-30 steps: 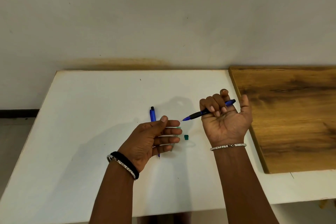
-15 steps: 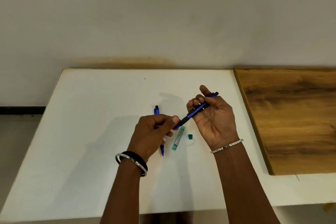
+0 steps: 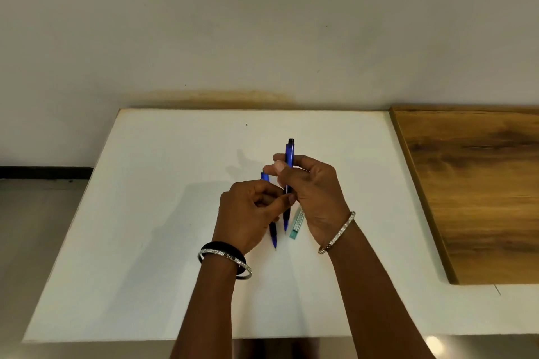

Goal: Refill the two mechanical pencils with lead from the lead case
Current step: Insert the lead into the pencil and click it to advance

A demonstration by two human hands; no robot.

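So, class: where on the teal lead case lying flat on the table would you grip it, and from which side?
Pinch the lead case across its long narrow sides near the near end, coming from above. It lies flat on the white table, and the right hand covers its far end.

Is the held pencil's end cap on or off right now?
On. The pencil in the right hand stands near upright, its black cap seated on top.

A white desk [image 3: 163,213] stands against a pale wall [image 3: 262,23]; a wooden board [image 3: 472,183] lies on its right side.
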